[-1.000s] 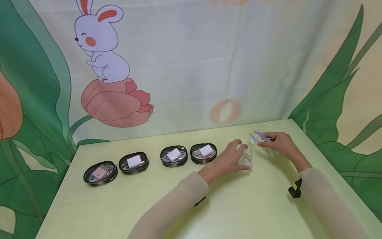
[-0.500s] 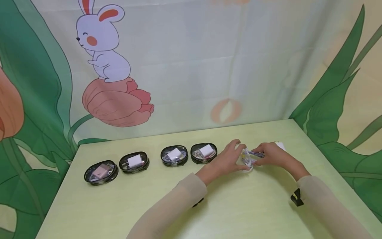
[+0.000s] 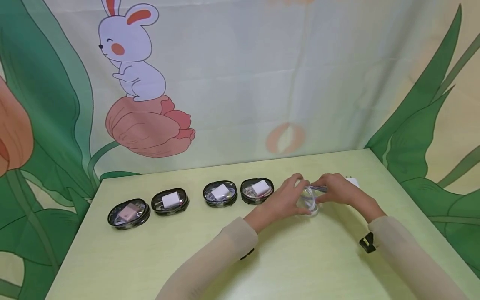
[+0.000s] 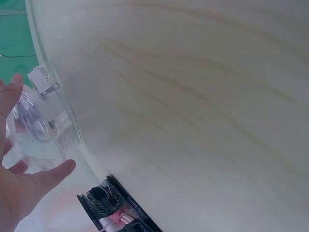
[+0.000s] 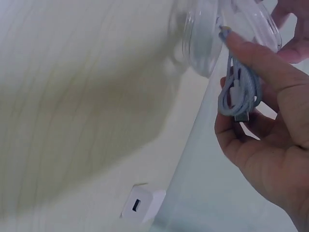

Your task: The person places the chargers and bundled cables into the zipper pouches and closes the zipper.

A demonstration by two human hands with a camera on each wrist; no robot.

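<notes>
My left hand (image 3: 278,205) grips a small clear plastic zip case (image 4: 41,152) from its left side, fingers behind and thumb in front. The case stands on edge with its mouth parted toward the right, as the right wrist view shows. My right hand (image 3: 343,192) pinches a coiled pale-blue USB cable (image 5: 248,89) with a yellow bit near one end. The top of the coil is right at the case's mouth. A white charger plug (image 5: 143,204) lies on the table just behind the right hand, its prongs showing in the head view.
Several black-rimmed clear cases stand in a row to the left: one with a pink charger (image 3: 128,212), others with white chargers (image 3: 171,200) and cables. The pale table (image 3: 210,254) meets a printed curtain (image 3: 232,91) at the back.
My right hand has carried the coiled cable leftward from the back right to the clear case's mouth, uncovering the white charger. The left hand has stayed nearly in place, holding the case.
</notes>
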